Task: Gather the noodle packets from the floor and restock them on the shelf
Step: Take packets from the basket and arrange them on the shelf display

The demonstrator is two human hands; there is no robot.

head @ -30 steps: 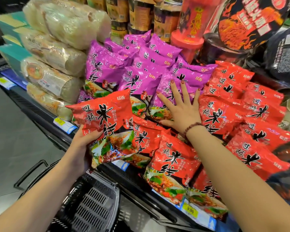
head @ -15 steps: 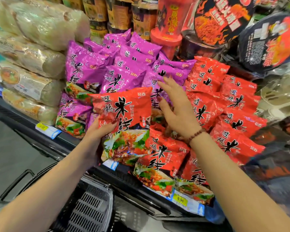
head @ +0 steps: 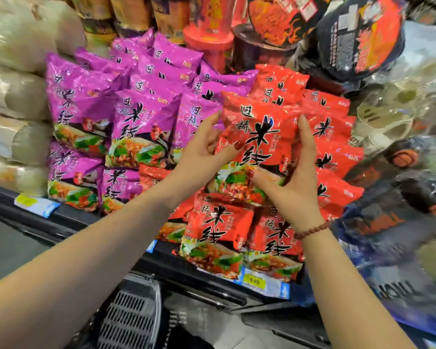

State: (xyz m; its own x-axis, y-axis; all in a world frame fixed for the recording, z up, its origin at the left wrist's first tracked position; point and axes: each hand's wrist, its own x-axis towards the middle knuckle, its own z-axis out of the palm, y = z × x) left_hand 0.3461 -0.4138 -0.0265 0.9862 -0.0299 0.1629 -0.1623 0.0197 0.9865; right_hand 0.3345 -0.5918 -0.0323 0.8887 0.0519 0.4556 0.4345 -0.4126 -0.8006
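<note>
Seen from the left: four pale wrapped noodle bundles (head: 15, 96) stacked at the far edge, roughly a dozen purple packets (head: 141, 117), then about as many red packets (head: 219, 230) piled on the shelf (head: 81, 217). Held upright against that red pile, one red noodle packet (head: 259, 132), pinched at its left edge by the left hand (head: 202, 152) and clasped at its right edge by the right hand (head: 297, 177), thumb across the lower front. Below, a dark shelf lip with a yellow 9.90 price tag (head: 254, 282), one grey slotted basket (head: 129, 321), and grey floor (head: 8, 248).
</note>
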